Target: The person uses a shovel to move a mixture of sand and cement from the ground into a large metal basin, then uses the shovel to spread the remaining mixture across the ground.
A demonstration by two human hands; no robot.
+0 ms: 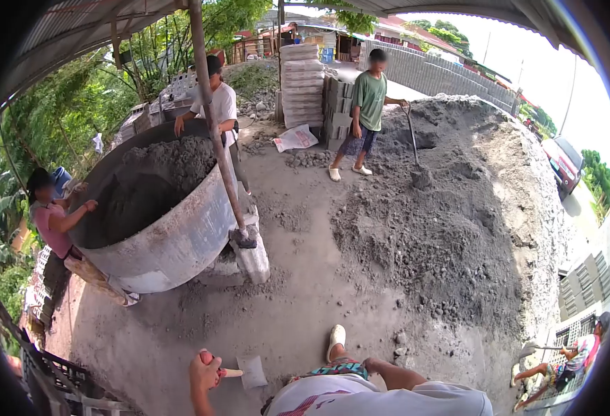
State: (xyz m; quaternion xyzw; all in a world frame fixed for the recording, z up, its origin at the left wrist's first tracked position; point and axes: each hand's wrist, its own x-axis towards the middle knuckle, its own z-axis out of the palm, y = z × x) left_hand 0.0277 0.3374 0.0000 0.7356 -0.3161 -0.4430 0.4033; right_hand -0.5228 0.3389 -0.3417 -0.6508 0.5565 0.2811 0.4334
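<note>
My left hand is closed around the red grip of a shovel at the bottom of the head view. Its short-looking wooden shaft points right and ends in a pale, flat, squarish blade above the ground. The blade carries no visible load. My right hand is out of view. Just right of the blade are my patterned shorts and one light shoe.
A big round metal mixing tub holds dark grey mix, with two people beside it. A post rises at its near side. Another person holds a shovel at the gravelly sand heap. Stacked sacks stand behind; someone shovels at lower right.
</note>
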